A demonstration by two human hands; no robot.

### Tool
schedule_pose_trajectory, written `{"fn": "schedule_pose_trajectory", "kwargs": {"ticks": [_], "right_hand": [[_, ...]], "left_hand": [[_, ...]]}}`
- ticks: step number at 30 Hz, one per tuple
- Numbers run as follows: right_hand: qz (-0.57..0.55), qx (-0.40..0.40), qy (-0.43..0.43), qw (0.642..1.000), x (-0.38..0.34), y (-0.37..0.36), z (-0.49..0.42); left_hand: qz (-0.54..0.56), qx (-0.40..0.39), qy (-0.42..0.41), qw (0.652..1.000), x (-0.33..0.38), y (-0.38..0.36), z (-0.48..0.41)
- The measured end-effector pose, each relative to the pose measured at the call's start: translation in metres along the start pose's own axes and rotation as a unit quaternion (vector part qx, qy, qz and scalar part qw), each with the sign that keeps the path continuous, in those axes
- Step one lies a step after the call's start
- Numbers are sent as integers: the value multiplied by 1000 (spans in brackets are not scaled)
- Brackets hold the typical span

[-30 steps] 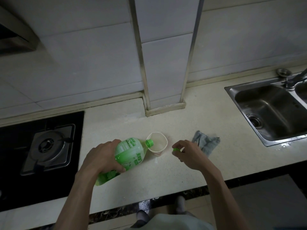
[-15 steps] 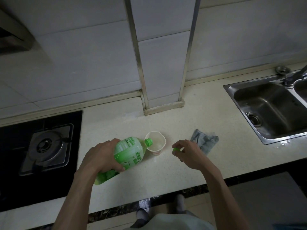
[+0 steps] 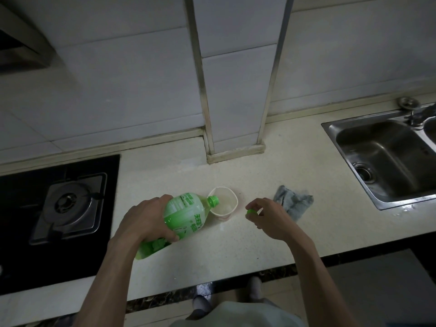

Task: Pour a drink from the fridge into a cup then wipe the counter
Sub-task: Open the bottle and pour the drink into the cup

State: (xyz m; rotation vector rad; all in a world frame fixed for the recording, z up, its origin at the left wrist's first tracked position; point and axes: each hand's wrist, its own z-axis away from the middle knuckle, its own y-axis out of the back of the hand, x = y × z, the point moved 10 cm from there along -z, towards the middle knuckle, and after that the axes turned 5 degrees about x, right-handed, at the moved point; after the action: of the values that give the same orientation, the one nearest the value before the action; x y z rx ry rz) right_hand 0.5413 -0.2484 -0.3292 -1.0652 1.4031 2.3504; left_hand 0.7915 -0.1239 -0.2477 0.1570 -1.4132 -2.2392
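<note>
A: Bottle (image 3: pixel 186 213) material?
B: Translucent green plastic, glossy. Cup (image 3: pixel 224 204): matt paper.
A: Work surfaces?
B: Counter (image 3: pixel 236 251): smooth speckled stone. Sink (image 3: pixel 387 159): brushed metal. Rag (image 3: pixel 293 202): crumpled grey cloth. Hob (image 3: pixel 21 232): glossy black.

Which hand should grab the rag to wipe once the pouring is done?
Probably the right hand. It hovers just beside the grey rag and pinches only the small green cap, while the left hand grips the tilted bottle over the cup.

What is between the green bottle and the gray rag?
In the head view, the paper cup and the right hand holding the green cap lie between the green bottle and the gray rag.
</note>
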Motion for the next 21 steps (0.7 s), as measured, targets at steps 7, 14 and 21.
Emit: {"fn": "schedule_pose_trajectory", "kwargs": {"ticks": [7, 14, 21], "right_hand": [[8, 0, 7, 1000, -7, 2, -3], [13, -1, 9, 1000, -13, 1, -6], [15, -3, 7, 1000, -15, -1, -6]], "left_hand": [[-4, 1, 0, 1000, -3, 2, -2], [-4, 4, -4, 1000, -4, 4, -4], [1, 4, -7, 1000, -7, 4, -5]]}}
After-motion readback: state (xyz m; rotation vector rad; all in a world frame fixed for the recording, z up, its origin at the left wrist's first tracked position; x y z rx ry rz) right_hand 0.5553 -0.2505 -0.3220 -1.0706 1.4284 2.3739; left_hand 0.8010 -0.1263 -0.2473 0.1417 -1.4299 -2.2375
